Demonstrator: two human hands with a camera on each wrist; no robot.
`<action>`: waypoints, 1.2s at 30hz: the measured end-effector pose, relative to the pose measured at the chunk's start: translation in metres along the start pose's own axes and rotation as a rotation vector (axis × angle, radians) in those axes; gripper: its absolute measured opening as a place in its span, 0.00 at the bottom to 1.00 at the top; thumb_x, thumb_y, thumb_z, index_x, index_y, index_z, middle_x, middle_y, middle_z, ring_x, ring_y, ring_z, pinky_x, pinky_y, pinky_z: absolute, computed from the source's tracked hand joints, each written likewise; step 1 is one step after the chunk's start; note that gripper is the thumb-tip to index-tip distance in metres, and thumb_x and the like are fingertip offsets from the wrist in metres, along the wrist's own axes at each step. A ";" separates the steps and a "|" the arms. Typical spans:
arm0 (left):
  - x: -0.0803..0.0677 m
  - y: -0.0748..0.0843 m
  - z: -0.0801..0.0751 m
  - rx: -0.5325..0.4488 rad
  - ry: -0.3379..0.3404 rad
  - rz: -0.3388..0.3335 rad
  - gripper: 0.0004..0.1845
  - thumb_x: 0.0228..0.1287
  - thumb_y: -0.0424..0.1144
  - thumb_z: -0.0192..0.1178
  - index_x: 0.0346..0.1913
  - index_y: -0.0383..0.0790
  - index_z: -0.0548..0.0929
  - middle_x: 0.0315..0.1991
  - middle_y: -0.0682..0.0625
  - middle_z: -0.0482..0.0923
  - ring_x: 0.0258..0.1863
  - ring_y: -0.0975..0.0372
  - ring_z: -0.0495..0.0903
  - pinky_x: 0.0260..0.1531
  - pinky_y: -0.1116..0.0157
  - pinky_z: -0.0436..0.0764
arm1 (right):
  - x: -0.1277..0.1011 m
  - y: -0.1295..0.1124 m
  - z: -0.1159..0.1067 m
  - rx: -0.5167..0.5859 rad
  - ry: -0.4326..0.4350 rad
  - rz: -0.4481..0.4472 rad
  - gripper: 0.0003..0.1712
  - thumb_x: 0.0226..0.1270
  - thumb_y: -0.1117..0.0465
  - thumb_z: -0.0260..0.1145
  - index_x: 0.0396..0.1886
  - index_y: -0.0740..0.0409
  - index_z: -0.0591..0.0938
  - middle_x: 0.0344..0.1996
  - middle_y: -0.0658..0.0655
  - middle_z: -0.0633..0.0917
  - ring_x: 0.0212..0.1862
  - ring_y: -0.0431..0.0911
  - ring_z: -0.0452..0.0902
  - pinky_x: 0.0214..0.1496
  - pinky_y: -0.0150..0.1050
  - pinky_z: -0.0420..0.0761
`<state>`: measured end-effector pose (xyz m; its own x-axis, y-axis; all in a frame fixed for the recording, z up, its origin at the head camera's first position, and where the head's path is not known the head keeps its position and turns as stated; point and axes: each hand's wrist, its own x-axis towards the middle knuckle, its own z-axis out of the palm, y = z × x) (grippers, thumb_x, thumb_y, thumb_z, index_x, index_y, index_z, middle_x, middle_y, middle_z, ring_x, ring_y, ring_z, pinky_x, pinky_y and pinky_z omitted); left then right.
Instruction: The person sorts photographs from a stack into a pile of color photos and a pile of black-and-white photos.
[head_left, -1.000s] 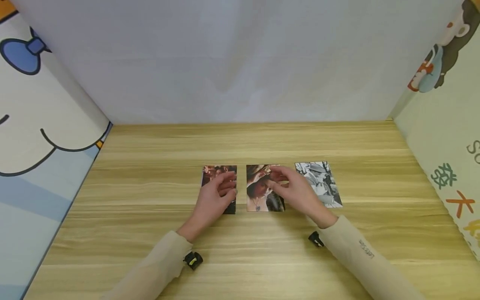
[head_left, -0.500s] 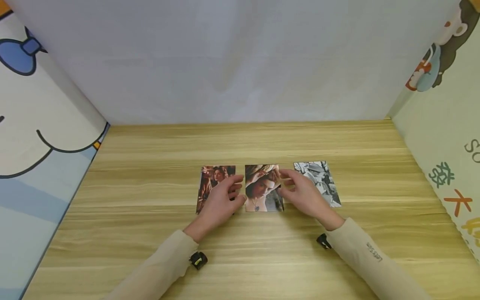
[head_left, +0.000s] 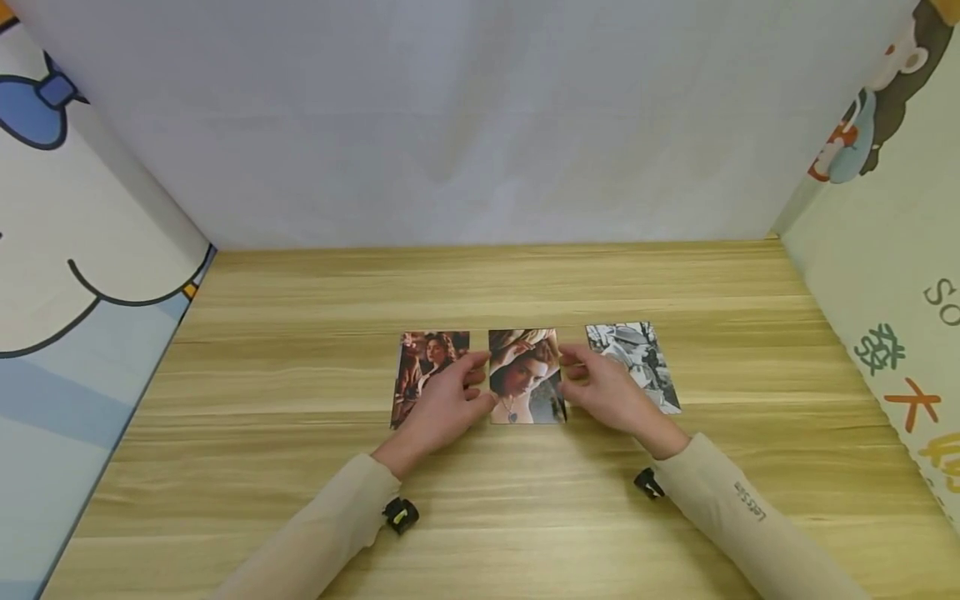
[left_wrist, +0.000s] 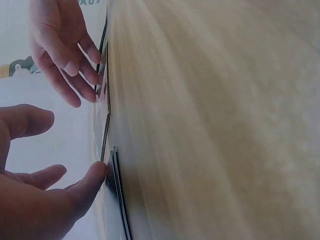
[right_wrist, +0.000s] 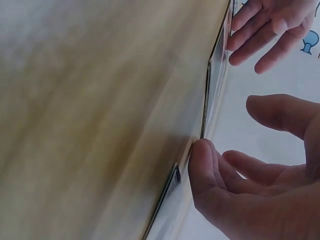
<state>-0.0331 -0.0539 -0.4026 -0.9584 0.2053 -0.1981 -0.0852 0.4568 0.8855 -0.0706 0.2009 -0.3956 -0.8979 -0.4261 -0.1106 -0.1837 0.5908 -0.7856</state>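
Note:
Three photo cards lie flat in a row on the table. The middle card (head_left: 525, 379) shows a portrait with a necklace. My left hand (head_left: 442, 408) reaches over the left card (head_left: 409, 379), a reddish-brown picture, partly covering it; its fingertips are right at the middle card's left edge. My right hand (head_left: 609, 393) extends across part of the black-and-white right card (head_left: 658, 375), fingertips at the middle card's right edge. Both hands have bent, spread fingers with nothing between them. In the left wrist view, a fingertip (left_wrist: 95, 175) comes down beside the thin card edges.
The wood-grain table (head_left: 300, 308) runs back to a pale cloth wall (head_left: 480, 125). Cartoon-printed panels stand on the left (head_left: 112, 192) and right (head_left: 885, 250). A small black device (head_left: 401, 516) is worn at the left wrist, another (head_left: 648, 482) at the right.
My right hand has moved right, off the middle card to its right edge. My left hand has shifted right to that card's left edge, uncovering more of the left card.

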 end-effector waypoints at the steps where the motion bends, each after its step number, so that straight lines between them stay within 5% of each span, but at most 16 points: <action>1: 0.000 0.000 0.000 0.007 -0.003 -0.003 0.35 0.69 0.37 0.63 0.78 0.39 0.67 0.68 0.35 0.74 0.63 0.43 0.79 0.61 0.49 0.80 | 0.000 0.000 0.000 -0.002 -0.001 0.005 0.35 0.68 0.65 0.67 0.72 0.74 0.69 0.63 0.72 0.79 0.60 0.65 0.79 0.62 0.58 0.80; 19: 0.004 0.005 -0.001 -0.012 -0.028 -0.015 0.33 0.69 0.36 0.64 0.75 0.37 0.70 0.68 0.36 0.75 0.63 0.45 0.79 0.61 0.51 0.80 | 0.002 0.001 0.000 0.041 -0.018 0.027 0.35 0.69 0.65 0.66 0.72 0.74 0.69 0.64 0.71 0.79 0.62 0.64 0.79 0.65 0.57 0.78; 36: 0.004 0.002 0.003 -0.063 0.025 0.033 0.30 0.70 0.31 0.63 0.73 0.36 0.72 0.68 0.39 0.71 0.63 0.45 0.78 0.59 0.52 0.81 | -0.001 -0.001 0.000 0.139 -0.015 0.055 0.36 0.71 0.69 0.63 0.75 0.73 0.64 0.67 0.72 0.75 0.62 0.66 0.78 0.63 0.54 0.80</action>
<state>-0.0366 -0.0500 -0.4031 -0.9675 0.1974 -0.1581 -0.0693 0.3944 0.9163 -0.0695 0.2003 -0.3948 -0.8989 -0.4062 -0.1642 -0.0758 0.5133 -0.8548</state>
